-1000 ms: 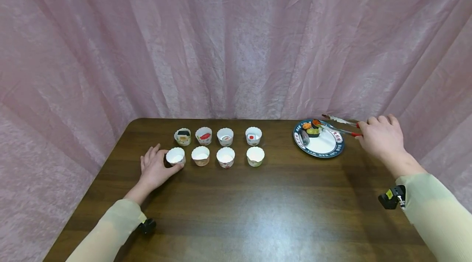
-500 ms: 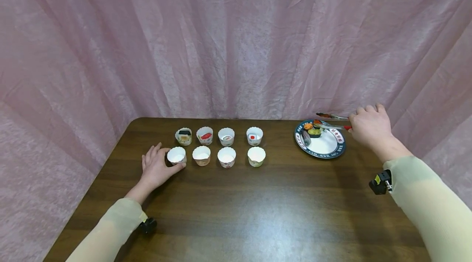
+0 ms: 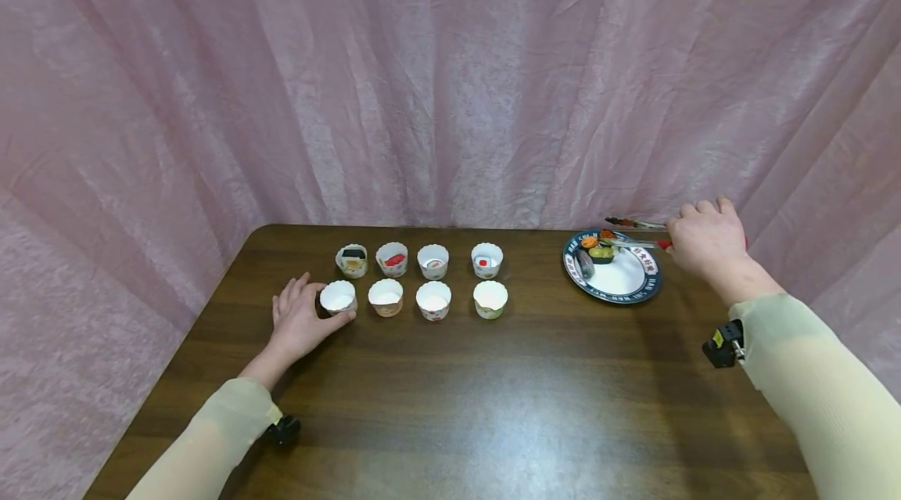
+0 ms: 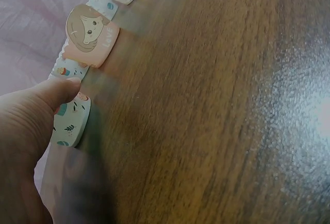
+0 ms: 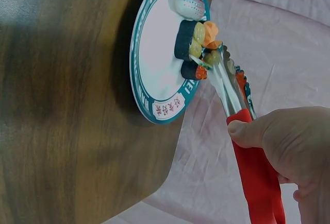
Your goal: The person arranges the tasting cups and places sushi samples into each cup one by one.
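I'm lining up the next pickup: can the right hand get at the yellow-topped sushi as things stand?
Probably yes: the right hand holds spread tongs close to the yellow-topped sushi, and nothing lies on it, though orange sushi sits tight beside it.

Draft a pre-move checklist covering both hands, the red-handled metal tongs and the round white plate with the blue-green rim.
1. Right hand gripping the tongs: ok.
2. Sushi-shaped pieces on the plate: ok, clustered together.
3. Tongs closed on a piece: not ok, they stand open.
4. Plate fully inside the far edge of the brown wooden table: cannot tell.
5. Left hand steadying the pale green, leaf-print paper cup: ok, cup upright.
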The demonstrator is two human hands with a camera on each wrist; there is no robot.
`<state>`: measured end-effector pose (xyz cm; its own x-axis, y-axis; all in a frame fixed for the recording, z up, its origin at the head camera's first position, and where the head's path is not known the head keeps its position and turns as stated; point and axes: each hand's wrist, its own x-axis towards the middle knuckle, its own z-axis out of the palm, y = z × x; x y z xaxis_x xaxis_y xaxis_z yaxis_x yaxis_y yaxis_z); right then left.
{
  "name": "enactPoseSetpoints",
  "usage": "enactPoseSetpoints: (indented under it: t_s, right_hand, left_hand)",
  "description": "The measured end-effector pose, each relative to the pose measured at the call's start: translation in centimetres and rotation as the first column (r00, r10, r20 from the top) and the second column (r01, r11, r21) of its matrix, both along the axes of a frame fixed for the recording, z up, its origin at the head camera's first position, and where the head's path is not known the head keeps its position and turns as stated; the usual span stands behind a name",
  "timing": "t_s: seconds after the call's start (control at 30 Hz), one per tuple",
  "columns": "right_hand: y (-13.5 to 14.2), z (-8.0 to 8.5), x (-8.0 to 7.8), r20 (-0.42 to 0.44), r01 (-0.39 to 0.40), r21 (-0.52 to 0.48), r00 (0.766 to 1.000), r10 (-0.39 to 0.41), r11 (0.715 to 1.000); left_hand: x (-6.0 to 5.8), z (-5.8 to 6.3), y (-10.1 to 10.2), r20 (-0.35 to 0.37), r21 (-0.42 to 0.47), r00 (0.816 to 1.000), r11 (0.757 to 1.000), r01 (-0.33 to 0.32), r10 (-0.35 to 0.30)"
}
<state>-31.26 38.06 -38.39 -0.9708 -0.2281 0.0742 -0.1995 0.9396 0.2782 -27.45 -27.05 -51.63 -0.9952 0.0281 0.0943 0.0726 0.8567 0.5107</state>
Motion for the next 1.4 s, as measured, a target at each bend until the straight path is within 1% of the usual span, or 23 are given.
enactPoseSetpoints:
  t_s: [0.17,0.33,0.47,0.73,1.07,1.23,1.4]
  right_hand:
    - [0.01,0.15,-0.2,-0.01,-0.021,-0.004,1.0,0.021,1.0]
    - [0.0,0.35,-0.33,-0.019,-0.042,0.029,0.999,0.043,0.999]
    - [0.04,0.39,-0.47,-0.027,-0.05,0.05,0.998,0.051,0.998]
    - [0.07,0.44,-0.59,0.0,-0.039,0.031,0.999,0.039,0.999]
    - [-0.27,0.66,-0.73,0.023,-0.026,0.094,0.999,0.024,0.995]
    - [-0.48,0.97,-0.75,0.03,-0.028,0.097,0.999,0.025,0.995]
    - [-0.74,0.88,-0.99,0.047,-0.01,0.091,0.999,0.005,0.996]
  left_hand:
    - [0.09,0.0,0.0,-0.004,0.0,1.0,1.0,0.0,0.0]
    - [0.2,0.24,0.17,0.005,0.005,1.0,1.0,0.004,-0.004]
    - [0.18,0.31,0.23,-0.001,0.004,1.0,1.0,0.001,-0.001]
    - [0.0,0.21,0.38,-0.04,0.012,0.999,1.0,0.0,0.001]
    - [-0.12,0.12,0.26,-0.023,0.013,1.0,1.0,0.001,-0.001]
    - [-0.11,0.08,0.24,-0.018,0.016,1.0,1.0,-0.001,0.001]
    - [-0.15,0.04,0.15,-0.018,0.015,1.0,1.0,-0.002,0.002]
